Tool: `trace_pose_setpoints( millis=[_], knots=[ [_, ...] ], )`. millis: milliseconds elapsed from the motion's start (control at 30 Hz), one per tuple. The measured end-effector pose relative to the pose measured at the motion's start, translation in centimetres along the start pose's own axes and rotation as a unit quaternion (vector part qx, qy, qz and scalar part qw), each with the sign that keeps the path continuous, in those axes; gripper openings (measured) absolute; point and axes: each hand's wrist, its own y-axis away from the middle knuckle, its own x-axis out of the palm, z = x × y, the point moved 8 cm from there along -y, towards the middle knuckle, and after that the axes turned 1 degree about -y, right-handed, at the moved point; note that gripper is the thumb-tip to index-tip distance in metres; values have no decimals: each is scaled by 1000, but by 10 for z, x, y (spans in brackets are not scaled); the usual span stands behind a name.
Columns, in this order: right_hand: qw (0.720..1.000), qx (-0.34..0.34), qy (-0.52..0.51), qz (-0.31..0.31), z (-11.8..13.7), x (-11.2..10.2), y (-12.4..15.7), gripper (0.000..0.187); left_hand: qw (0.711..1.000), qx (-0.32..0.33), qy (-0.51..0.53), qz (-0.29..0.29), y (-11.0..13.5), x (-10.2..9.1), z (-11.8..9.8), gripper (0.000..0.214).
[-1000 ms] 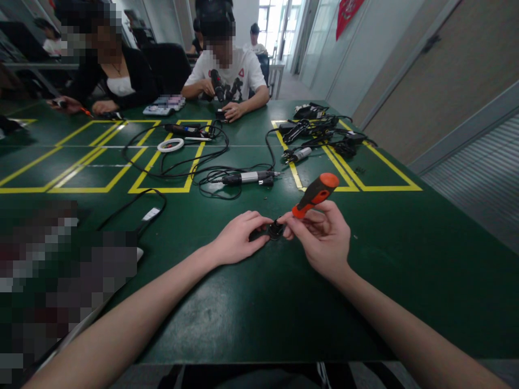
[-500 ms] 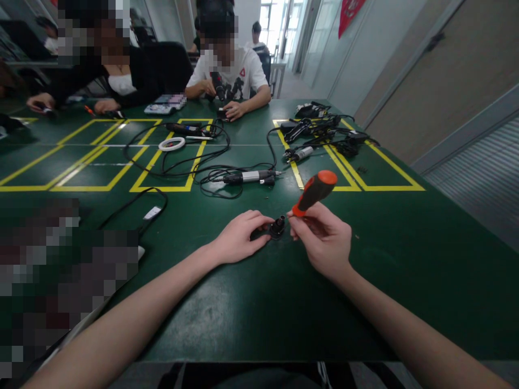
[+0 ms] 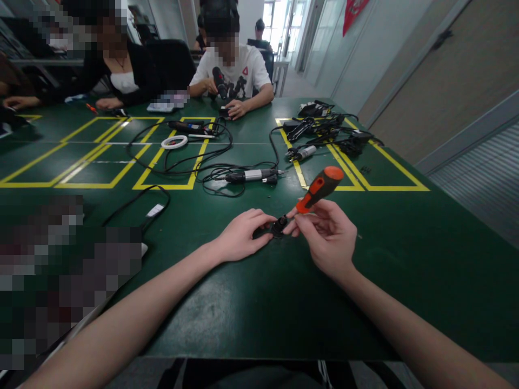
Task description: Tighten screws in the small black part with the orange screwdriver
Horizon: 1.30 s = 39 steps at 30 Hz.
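My left hand [image 3: 245, 236] rests on the green table, thumb and fingers closed on a small black part [image 3: 279, 227] with a round base and an upright stub. In my right hand [image 3: 330, 237] is a screwdriver [image 3: 321, 189] with an orange and dark handle, tilted so the handle's end points up and right. The fingers pinch it low, near the orange collar, just right of the black part. The screwdriver's shaft and tip are mostly hidden, so I cannot tell whether the tip touches the part.
Ahead lies a silver and black corded tool [image 3: 253, 175] with looped cable. Several more tools and cables [image 3: 324, 129] pile up at the back right. A white ring [image 3: 174, 142] lies back left. Across the table [image 3: 405, 259], a person [image 3: 243, 70] holds a dark power tool.
My right hand and the screwdriver have shifted slightly; the handle leans more to the right and the fingers are more spread. My left hand keeps its hold on the black part.
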Motion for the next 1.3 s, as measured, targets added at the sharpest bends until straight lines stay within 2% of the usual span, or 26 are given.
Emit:
trace_pose_setpoints(
  millis=[233,500,1100,1300],
  knots=[
    [1000,2,6,7,2,1,-2,27,1000,0,-1,0,0,0,0,24],
    [1000,-11,-2,-18,1,-2,0,29,1000,0,0,5,0,0,0,23],
    [999,3,40,1,2,0,-2,20,1000,-4,-1,3,1,0,0,25],
    [997,-11,69,-19,2,-5,-2,28,1000,-6,-2,5,1,0,0,24]
  ],
)
